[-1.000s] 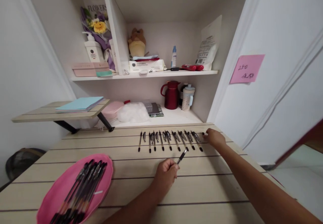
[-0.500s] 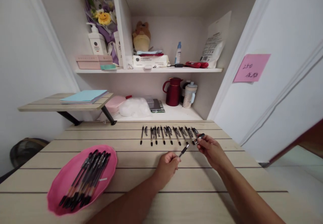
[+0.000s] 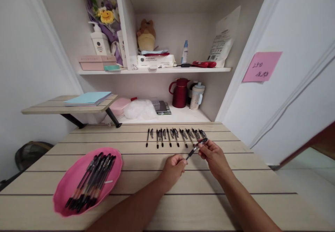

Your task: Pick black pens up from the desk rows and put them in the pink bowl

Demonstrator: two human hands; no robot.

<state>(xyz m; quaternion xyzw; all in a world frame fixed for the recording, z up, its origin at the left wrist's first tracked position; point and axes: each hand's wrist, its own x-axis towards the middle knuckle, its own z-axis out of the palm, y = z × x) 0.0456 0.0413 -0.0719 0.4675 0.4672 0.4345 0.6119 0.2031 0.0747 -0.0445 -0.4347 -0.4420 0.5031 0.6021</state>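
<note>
Evidently gripping a pen (image 3: 191,153) by the barrel in the closed left hand (image 3: 171,172), with its free end angled up toward the right. Pinching a black cap (image 3: 203,141) in the right hand (image 3: 213,157), lined up with that free end and seemingly touching it, just on the near side of the row on the striped tabletop (image 3: 146,176). Impossible to tell whether fully seated or only meeting, being partly covered by the right hand's grip. Unable to see the rear of the barrel inside the left hand.

Just beyond, lying in a rough row: uncapped pens (image 3: 169,139) with loose caps (image 3: 152,133) in between, apparently not yet joined. Too crowded toward the right end to count or pair off cleanly.

Farther out to the left, gathered in a pink dish (image 3: 69,179): a bundle of pens (image 3: 94,179), seemingly capped and so, by the look of it, done. Judging from both groups, well under way but not finished, with one pen in hand and the row left over. Overlapping too closely in the dish to check each for a cap. Beside the bundle, a small white strip (image 3: 108,181), not identifiable.

At the back, mostly hidden between a red jug (image 3: 179,94) and a pale lidded cup (image 3: 196,97): a dark bottle (image 3: 193,86).
</note>
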